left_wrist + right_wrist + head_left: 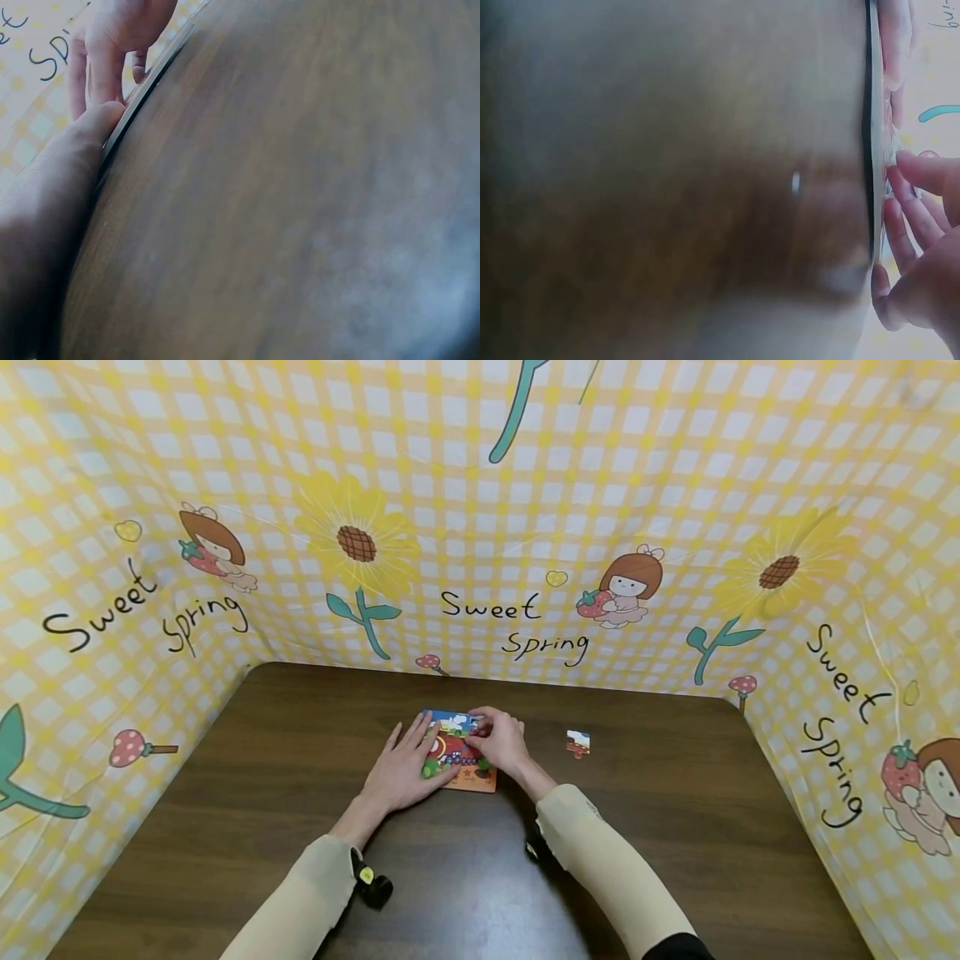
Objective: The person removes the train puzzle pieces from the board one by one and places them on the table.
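Observation:
A colourful jigsaw puzzle (477,779) in a flat tray, with a red shape, blue sky and an orange lower border, lies on the table. My left hand (408,770) rests on its left part, fingers spread and thumb along the lower side. Over the upper right of the picture, my right hand (501,739) bends its thumb and fingers around a puzzle piece that they mostly cover. From the side, the right wrist view has the right thumb and fingertips (907,172) right at the tray's surface. A loose puzzle piece (578,743) lies to the right of the right hand.
The dark wooden table (660,810) spreads around the puzzle. A yellow checked cloth (480,527) with flowers and lettering stands as walls at the back and both sides. Black wrist straps (371,885) hang at the sleeves.

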A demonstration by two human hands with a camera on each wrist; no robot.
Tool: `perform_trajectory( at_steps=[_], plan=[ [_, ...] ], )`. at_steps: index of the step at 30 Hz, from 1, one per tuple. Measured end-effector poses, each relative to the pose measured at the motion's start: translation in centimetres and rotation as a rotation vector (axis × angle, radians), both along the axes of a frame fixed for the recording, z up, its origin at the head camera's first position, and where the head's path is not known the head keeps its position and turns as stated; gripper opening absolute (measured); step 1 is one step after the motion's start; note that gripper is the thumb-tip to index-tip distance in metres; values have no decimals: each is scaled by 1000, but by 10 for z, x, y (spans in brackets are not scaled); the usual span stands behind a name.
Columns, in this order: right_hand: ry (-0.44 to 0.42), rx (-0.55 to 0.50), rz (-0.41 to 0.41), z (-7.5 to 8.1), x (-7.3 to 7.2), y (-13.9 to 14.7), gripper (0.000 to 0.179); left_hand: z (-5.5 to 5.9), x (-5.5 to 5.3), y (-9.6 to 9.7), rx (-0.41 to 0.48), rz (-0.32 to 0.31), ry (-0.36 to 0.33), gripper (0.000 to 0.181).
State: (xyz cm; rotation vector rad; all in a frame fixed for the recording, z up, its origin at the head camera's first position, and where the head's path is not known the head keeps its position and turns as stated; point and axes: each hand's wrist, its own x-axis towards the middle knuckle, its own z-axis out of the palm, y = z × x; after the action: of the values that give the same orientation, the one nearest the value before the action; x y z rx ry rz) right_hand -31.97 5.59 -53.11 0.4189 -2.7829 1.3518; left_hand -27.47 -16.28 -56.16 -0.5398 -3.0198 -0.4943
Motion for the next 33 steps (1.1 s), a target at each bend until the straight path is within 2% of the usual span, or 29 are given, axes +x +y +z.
perform_trajectory(
  at_steps=[19, 33],
  plan=[
    [-13, -90, -29, -2, -1, -2, 40, -2, -1, -1, -10, 6, 0, 101],
    [-106, -332, -16, 2, 1, 19, 41, -2, -1, -1, -10, 5, -9, 102]
  ],
)
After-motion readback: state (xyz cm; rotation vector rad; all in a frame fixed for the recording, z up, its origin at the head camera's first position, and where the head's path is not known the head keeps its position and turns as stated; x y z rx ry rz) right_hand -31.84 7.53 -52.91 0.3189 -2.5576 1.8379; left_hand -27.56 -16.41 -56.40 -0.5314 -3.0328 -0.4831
